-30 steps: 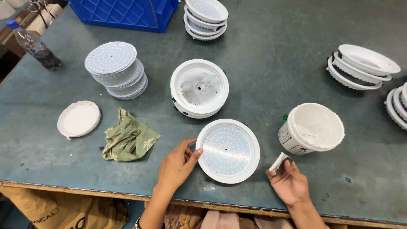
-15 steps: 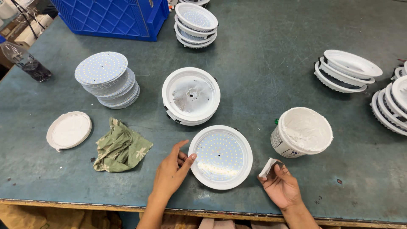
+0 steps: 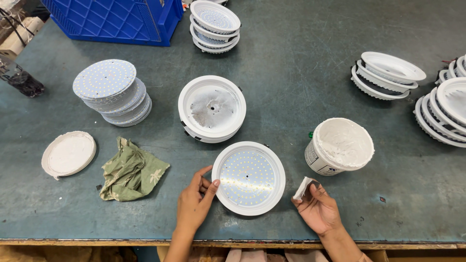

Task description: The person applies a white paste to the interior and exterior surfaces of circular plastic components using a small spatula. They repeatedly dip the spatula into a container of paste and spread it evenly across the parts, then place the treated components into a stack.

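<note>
near the front edge of the counter [image 3: 291, 87] lay a round white lamp [image 3: 249, 177], its dotted led face up. just right of it stood a white tub [image 3: 340, 145] smeared inside with white paste, a white label with dark print and a black patch wrapped round its side; the print was too small to tell. a blue crate [image 3: 116, 19] sat at the far left corner. a round white lid [image 3: 68, 153] lay flat at the left, and a crumpled green rag [image 3: 132, 171] lay between it and the lamp.

the left hand [image 3: 194, 204] was loosely spread, its fingertips [image 3: 215, 184] touching the lamp's left rim and gripping nothing. the right hand [image 3: 318, 209] lay just right of the lamp and apart from it, thumb and fingers pinched on a small white scraper [image 3: 303, 188], close under the tub.

behind the lamp sat an open white housing [image 3: 212, 107] with paste smeared round its centre hole. a stack of led discs [image 3: 111, 92] stood to the left, a stack of white rings [image 3: 215, 25] beside the crate, and more white housings [image 3: 388, 73] were stacked at the right edge.
</note>
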